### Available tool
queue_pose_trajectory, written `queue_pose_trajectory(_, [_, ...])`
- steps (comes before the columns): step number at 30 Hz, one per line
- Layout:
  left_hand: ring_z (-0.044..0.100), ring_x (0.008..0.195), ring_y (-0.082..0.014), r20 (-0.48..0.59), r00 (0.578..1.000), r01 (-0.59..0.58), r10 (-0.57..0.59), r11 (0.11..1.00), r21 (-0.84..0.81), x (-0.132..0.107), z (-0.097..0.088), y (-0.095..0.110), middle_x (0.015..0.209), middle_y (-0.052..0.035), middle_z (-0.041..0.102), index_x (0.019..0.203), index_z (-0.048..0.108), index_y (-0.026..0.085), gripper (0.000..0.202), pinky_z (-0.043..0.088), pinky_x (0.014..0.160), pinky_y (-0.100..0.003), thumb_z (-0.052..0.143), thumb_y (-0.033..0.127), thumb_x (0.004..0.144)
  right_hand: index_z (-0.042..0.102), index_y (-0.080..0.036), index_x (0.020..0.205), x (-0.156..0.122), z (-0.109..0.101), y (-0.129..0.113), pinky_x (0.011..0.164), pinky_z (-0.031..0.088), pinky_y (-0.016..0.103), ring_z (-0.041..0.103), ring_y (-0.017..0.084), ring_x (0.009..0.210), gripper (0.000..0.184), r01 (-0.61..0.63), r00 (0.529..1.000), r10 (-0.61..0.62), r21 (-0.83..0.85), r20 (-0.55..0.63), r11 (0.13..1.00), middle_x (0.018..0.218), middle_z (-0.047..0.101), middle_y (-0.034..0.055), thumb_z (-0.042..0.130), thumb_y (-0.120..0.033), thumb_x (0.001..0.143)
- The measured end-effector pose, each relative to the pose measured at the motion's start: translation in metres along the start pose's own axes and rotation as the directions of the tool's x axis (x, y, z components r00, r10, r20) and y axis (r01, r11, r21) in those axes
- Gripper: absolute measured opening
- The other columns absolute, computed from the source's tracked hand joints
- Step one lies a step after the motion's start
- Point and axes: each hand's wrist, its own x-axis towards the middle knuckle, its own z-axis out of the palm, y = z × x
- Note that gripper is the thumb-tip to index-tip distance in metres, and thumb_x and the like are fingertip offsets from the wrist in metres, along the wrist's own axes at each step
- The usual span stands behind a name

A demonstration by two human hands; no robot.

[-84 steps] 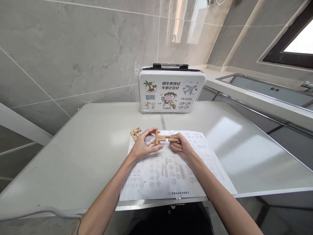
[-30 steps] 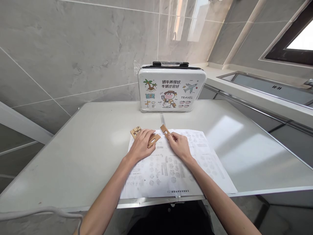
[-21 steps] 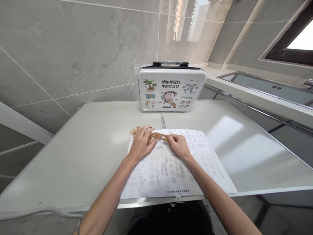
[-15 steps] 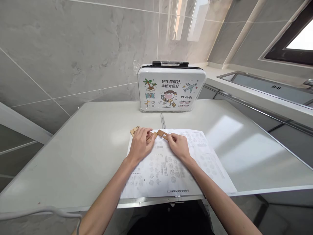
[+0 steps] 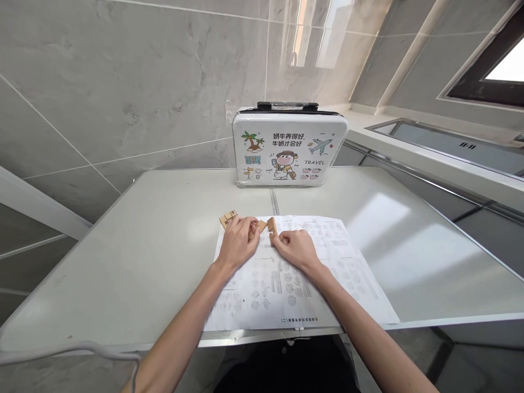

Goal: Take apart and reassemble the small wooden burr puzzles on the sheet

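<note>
My left hand [image 5: 240, 240] lies curled over a group of flat wooden puzzle pieces [image 5: 227, 218], its fingers closed around them and hiding most of them. One pointed wooden tip sticks out at the right of its fingers. In my right hand [image 5: 295, 245] a small notched wooden puzzle piece [image 5: 271, 225] is pinched between thumb and fingers, held nearly upright beside that tip. Whether the two touch, I cannot tell. Beneath both hands a white printed sheet [image 5: 266, 305] with small figure drawings lies on the table.
A white cartoon case [image 5: 289, 153] with a black handle stands at the table's back. The pale folding table [image 5: 143, 262] has a seam down its middle. A grey cable [image 5: 82, 346] crosses the front left. To the right runs a counter with a sink [image 5: 450, 144].
My right hand has turned the notched piece from a slanted, flatter position to nearly upright and shifted slightly left. My left hand stays over its pieces.
</note>
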Motion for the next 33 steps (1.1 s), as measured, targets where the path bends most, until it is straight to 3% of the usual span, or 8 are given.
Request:
queue_pose_trajectory(5, [0.062, 0.104, -0.0287, 0.014, 1.000, 0.002, -0.002, 1.000, -0.007, 0.000, 0.000, 0.002, 0.097, -0.0071, 0.073, 0.111, 0.063, 0.023, 0.014, 0.050, 0.098, -0.048, 0.053, 0.023, 0.101, 0.052, -0.023, 0.053, 0.000, 0.003, 0.002, 0.058, 0.031, 0.030, 0.042, 0.016, 0.047, 0.043, 0.012, 1.000, -0.012, -0.082, -0.003, 0.997, 0.044, 0.047, -0.0018, 0.057, -0.040, 0.092])
queue_pose_trajectory(8, [0.061, 0.104, -0.0281, 0.011, 1.000, 0.008, -0.008, 1.000, -0.004, 0.000, -0.001, 0.003, 0.102, -0.0074, 0.074, 0.107, 0.063, 0.022, 0.015, 0.050, 0.097, -0.048, 0.049, 0.019, 0.101, 0.062, -0.023, 0.067, 0.001, 0.003, 0.004, 0.058, 0.033, 0.029, 0.052, 0.017, 0.052, 0.031, 0.004, 0.999, -0.008, -0.092, -0.040, 0.996, 0.055, 0.060, -0.0008, 0.055, -0.036, 0.095])
queue_pose_trajectory(11, [0.061, 0.106, -0.0279, -0.013, 1.000, 0.015, -0.015, 1.000, -0.001, 0.001, -0.001, 0.002, 0.105, -0.0065, 0.074, 0.106, 0.062, 0.022, 0.018, 0.049, 0.099, -0.048, 0.045, 0.016, 0.103, 0.070, -0.023, 0.093, 0.001, 0.002, 0.005, 0.062, 0.040, 0.030, 0.062, 0.018, 0.065, 0.018, 0.055, 0.991, -0.064, -0.079, -0.119, 0.995, 0.089, 0.075, 0.0032, 0.054, -0.030, 0.095])
queue_pose_trajectory(14, [0.061, 0.107, -0.0285, -0.054, 0.998, 0.043, -0.042, 0.999, 0.016, 0.001, -0.001, -0.002, 0.105, -0.0071, 0.073, 0.108, 0.061, 0.023, 0.022, 0.048, 0.099, -0.049, 0.043, 0.013, 0.102, 0.069, -0.023, 0.119, 0.002, 0.002, 0.009, 0.068, 0.049, 0.032, 0.069, 0.021, 0.083, 0.030, 0.132, 0.980, -0.145, -0.099, -0.133, 0.986, 0.126, 0.073, 0.0078, 0.052, -0.022, 0.093])
queue_pose_trajectory(16, [0.061, 0.106, -0.0291, -0.093, 0.993, 0.080, -0.077, 0.996, 0.033, 0.002, -0.001, -0.004, 0.104, -0.0078, 0.072, 0.110, 0.061, 0.023, 0.025, 0.048, 0.099, -0.049, 0.042, 0.010, 0.101, 0.065, -0.024, 0.130, 0.003, 0.002, 0.011, 0.074, 0.053, 0.033, 0.071, 0.024, 0.096, 0.041, 0.168, 0.979, -0.179, -0.118, -0.097, 0.979, 0.137, 0.069, 0.0076, 0.052, -0.017, 0.091])
queue_pose_trajectory(19, [0.061, 0.106, -0.0299, -0.150, 0.979, 0.148, -0.140, 0.988, 0.047, 0.003, -0.002, -0.006, 0.104, -0.0084, 0.072, 0.110, 0.061, 0.023, 0.028, 0.048, 0.095, -0.048, 0.039, 0.009, 0.100, 0.061, -0.026, 0.136, 0.003, 0.003, 0.013, 0.079, 0.056, 0.036, 0.072, 0.025, 0.103, 0.046, 0.189, 0.980, -0.196, -0.137, -0.038, 0.972, 0.141, 0.069, 0.0048, 0.055, -0.017, 0.091])
queue_pose_trajectory(26, [0.058, 0.116, -0.0320, -0.266, 0.929, 0.272, -0.257, 0.962, 0.023, 0.006, -0.004, -0.018, 0.117, -0.0093, 0.070, 0.108, 0.061, 0.024, 0.030, 0.045, 0.101, -0.052, 0.039, 0.007, 0.097, 0.064, -0.026, 0.131, 0.002, 0.004, 0.012, 0.079, 0.057, 0.035, 0.073, 0.025, 0.103, 0.038, 0.249, 0.968, -0.250, -0.105, -0.003, 0.963, 0.138, 0.070, 0.0053, 0.058, -0.022, 0.094])
queue_pose_trajectory(33, [0.061, 0.114, -0.0312, -0.211, 0.933, 0.295, -0.290, 0.955, -0.009, 0.006, 0.000, -0.026, 0.116, -0.0088, 0.071, 0.108, 0.059, 0.024, 0.028, 0.048, 0.102, -0.053, 0.037, 0.011, 0.098, 0.067, -0.026, 0.126, 0.003, 0.007, 0.013, 0.075, 0.055, 0.035, 0.073, 0.021, 0.083, 0.028, 0.252, 0.968, -0.252, -0.069, 0.005, 0.965, 0.133, 0.074, 0.0042, 0.061, -0.029, 0.099])
